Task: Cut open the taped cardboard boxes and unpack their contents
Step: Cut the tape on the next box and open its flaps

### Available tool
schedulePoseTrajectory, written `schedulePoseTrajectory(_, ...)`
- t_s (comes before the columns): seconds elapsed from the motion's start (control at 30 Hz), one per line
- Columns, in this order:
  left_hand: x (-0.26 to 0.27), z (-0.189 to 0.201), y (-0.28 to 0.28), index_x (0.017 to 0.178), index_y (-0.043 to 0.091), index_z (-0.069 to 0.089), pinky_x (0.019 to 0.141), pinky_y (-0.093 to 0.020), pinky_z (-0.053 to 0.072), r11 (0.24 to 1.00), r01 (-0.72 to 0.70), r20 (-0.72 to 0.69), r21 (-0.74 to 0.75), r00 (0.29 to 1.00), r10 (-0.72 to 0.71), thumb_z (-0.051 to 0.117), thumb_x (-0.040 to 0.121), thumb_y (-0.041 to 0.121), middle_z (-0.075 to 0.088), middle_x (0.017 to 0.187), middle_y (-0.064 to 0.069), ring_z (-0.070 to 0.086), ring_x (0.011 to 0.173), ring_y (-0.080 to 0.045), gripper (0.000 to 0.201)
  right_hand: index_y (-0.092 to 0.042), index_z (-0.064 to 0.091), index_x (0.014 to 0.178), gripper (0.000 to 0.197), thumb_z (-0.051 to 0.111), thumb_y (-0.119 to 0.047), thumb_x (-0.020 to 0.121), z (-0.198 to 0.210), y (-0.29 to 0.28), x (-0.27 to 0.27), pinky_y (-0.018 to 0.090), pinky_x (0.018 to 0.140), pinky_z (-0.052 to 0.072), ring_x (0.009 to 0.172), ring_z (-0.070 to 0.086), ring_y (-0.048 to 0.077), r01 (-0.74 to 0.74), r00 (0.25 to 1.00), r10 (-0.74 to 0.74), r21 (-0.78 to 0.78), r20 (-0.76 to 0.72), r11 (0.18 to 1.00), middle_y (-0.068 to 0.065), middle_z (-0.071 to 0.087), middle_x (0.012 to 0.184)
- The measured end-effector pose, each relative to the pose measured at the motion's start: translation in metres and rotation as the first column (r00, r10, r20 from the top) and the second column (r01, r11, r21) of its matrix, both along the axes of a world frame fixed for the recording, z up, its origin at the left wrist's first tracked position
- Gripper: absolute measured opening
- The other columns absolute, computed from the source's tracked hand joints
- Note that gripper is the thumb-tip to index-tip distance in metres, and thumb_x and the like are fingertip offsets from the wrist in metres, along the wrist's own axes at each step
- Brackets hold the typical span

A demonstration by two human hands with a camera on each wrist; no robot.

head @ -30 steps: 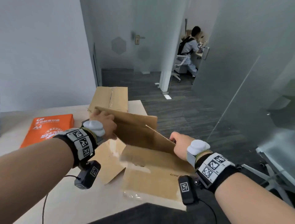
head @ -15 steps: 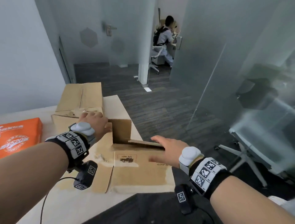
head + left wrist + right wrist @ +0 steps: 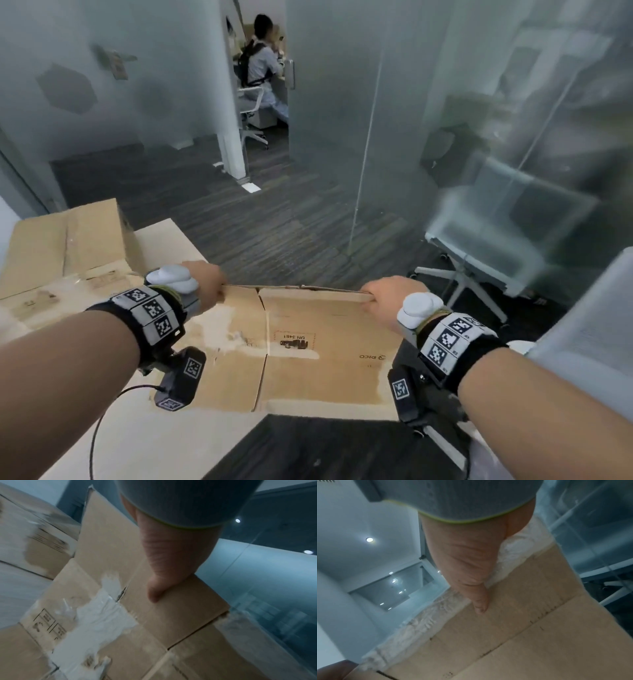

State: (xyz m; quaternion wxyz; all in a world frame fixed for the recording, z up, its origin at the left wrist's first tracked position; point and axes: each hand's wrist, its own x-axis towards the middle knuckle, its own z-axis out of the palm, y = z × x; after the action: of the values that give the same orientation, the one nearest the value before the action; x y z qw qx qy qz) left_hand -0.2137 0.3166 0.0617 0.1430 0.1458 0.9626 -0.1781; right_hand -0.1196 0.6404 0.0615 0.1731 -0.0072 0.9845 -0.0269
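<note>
Hands both on the flattened cardboard box lying at the table corner: left hand and right hand each pinching its far edge, second box just behind it

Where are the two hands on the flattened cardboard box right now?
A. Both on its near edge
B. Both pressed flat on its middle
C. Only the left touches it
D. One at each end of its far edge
D: the left hand grips the far edge of the flattened cardboard box at its left end, and the right hand grips it at its right end.
</note>
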Motion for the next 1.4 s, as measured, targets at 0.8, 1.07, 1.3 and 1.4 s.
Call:
schedulePoseTrajectory(0.8, -0.076, -0.079, 0.176, 0.140, 0.019, 0.057, 0.104, -0.031, 0.042, 0.929, 0.340, 0.176, 0.144, 0.915, -0.362, 0.046, 0.104, 0.023, 0.057, 0.144, -0.005, 0.055, 0.131, -0.025, 0.038, -0.037, 0.056, 0.137, 0.051, 0.050, -0.060, 0.092, -0.074, 0.095, 0.056, 0.035, 0.111, 0.040, 0.130, 0.054, 0.020, 0.430, 0.884, -0.391, -0.118, 0.256, 0.895, -0.008, 0.056, 0.145)
schedulePoseTrajectory(1.07, -0.033, -0.063, 0.127, 0.119, 0.016, 0.069, 0.090, -0.028, 0.048, 0.956, 0.151, 0.147, 0.250, 0.970, -0.192, 0.043, 0.102, 0.028, 0.069, 0.125, -0.002, 0.065, 0.113, -0.025, 0.034, -0.033, 0.071, 0.113, 0.028, 0.057, -0.047, 0.093, -0.074, 0.073, 0.047, 0.034, 0.096, 0.052, 0.105, 0.066, 0.014, 0.443, 0.897, -0.413, -0.309, 0.158, 0.842, -0.011, 0.071, 0.114)
schedulePoseTrajectory(1.3, 0.018, -0.065, 0.040, 0.108, 0.035, 0.069, 0.091, -0.033, 0.053, 0.908, -0.092, 0.151, 0.409, 0.988, 0.032, 0.048, 0.096, 0.042, 0.071, 0.117, 0.009, 0.065, 0.103, -0.020, 0.026, -0.034, 0.068, 0.090, 0.023, 0.052, -0.051, 0.091, -0.086, 0.007, 0.017, 0.034, 0.083, 0.056, 0.082, 0.068, 0.010, 0.328, 0.944, -0.303, -0.468, 0.130, 0.821, -0.010, 0.071, 0.087)
schedulePoseTrajectory(1.4, 0.037, -0.062, -0.021, 0.101, 0.039, 0.070, 0.090, -0.032, 0.053, 0.853, -0.268, 0.185, 0.448, 0.961, 0.205, 0.049, 0.092, 0.046, 0.070, 0.111, 0.015, 0.065, 0.099, -0.015, 0.023, -0.034, 0.068, 0.093, 0.019, 0.052, -0.044, 0.096, -0.088, -0.050, -0.004, 0.030, 0.081, 0.053, 0.082, 0.065, 0.008, 0.187, 0.982, -0.143, -0.498, 0.126, 0.846, -0.012, 0.069, 0.085)
